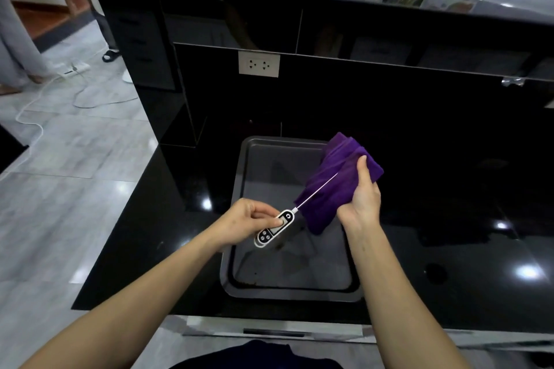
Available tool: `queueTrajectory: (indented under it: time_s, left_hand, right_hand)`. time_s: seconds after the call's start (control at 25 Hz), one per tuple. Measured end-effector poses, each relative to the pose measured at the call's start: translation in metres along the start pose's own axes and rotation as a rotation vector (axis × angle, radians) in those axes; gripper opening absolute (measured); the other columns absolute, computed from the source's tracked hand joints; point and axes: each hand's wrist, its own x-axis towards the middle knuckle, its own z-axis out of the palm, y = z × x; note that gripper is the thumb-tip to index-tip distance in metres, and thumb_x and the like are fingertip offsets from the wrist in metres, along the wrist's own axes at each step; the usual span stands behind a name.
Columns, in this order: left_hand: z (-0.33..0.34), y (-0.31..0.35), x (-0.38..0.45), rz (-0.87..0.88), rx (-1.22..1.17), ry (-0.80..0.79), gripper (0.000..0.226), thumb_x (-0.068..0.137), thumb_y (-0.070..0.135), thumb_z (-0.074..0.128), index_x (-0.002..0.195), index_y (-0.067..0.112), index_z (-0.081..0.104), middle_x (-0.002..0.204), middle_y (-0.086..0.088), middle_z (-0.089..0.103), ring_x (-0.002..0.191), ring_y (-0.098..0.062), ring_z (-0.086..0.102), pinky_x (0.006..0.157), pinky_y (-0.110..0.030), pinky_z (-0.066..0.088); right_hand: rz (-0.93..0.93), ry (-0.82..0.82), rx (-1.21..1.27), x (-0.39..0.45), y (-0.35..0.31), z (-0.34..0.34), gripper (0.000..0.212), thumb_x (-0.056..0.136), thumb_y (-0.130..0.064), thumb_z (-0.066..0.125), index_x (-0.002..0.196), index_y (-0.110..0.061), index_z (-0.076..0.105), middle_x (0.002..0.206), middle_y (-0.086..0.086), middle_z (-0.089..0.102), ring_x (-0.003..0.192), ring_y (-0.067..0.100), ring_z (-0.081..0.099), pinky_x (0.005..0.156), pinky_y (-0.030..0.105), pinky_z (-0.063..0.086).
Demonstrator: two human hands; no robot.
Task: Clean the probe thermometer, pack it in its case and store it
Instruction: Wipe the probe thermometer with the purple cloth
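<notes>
My left hand (250, 223) pinches the white and black body of the probe thermometer (274, 229), thumb on its display. Its thin metal probe (317, 190) runs up and to the right into a folded purple cloth (335, 186). My right hand (362, 196) grips that cloth, thumb pressing it around the probe tip, which is hidden in the folds. Both hands hover above a dark metal baking tray (239, 207) on the black counter. No case is in view.
The glossy black counter (449, 219) stretches to the right and back, ending at a raised black ledge with a white wall socket (259, 64). Grey tiled floor (75, 174) with white cables lies to the left. A drawer front (275, 329) sits below the counter edge.
</notes>
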Motion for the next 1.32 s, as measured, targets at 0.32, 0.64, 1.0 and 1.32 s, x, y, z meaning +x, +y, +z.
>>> queueTrajectory:
  time_s: [0.32, 0.64, 1.0, 1.32]
  left_hand:
    - [0.001, -0.002, -0.005, -0.116, -0.219, -0.243, 0.028, 0.082, 0.027, 0.071, 0.105, 0.012, 0.074, 0.106, -0.015, 0.074, 0.093, -0.024, 0.072, 0.082, -0.032, 0.057]
    - [0.01, 0.01, 0.002, -0.002, -0.213, -0.06, 0.019, 0.084, 0.018, 0.071, 0.101, 0.011, 0.075, 0.09, -0.01, 0.078, 0.079, -0.016, 0.074, 0.063, -0.022, 0.057]
    - [0.014, 0.026, 0.008, 0.148, 0.036, 0.205, 0.016, 0.081, 0.022, 0.076, 0.095, 0.016, 0.077, 0.085, -0.006, 0.078, 0.08, -0.017, 0.074, 0.073, -0.027, 0.056]
    - [0.016, 0.034, 0.006, 0.172, 0.28, 0.272, 0.009, 0.078, 0.028, 0.078, 0.087, 0.024, 0.077, 0.075, 0.004, 0.076, 0.073, -0.007, 0.072, 0.073, -0.024, 0.054]
  right_hand:
    - [0.21, -0.184, 0.167, -0.007, 0.003, -0.004, 0.045, 0.088, -0.04, 0.069, 0.123, -0.011, 0.064, 0.126, 0.015, 0.068, 0.119, 0.034, 0.062, 0.108, 0.059, 0.041]
    - [0.151, -0.172, 0.078, -0.018, 0.015, 0.005, 0.052, 0.09, -0.035, 0.067, 0.133, -0.008, 0.059, 0.129, 0.015, 0.067, 0.12, 0.032, 0.063, 0.107, 0.054, 0.044]
    - [0.035, -0.276, -0.335, -0.022, 0.031, -0.006, 0.018, 0.082, -0.009, 0.077, 0.099, -0.008, 0.071, 0.088, 0.01, 0.079, 0.082, 0.025, 0.076, 0.07, 0.036, 0.063]
    - [-0.07, -0.309, -0.524, -0.019, 0.026, -0.008, 0.021, 0.074, -0.014, 0.085, 0.092, -0.013, 0.074, 0.082, 0.004, 0.08, 0.076, 0.019, 0.077, 0.06, 0.025, 0.059]
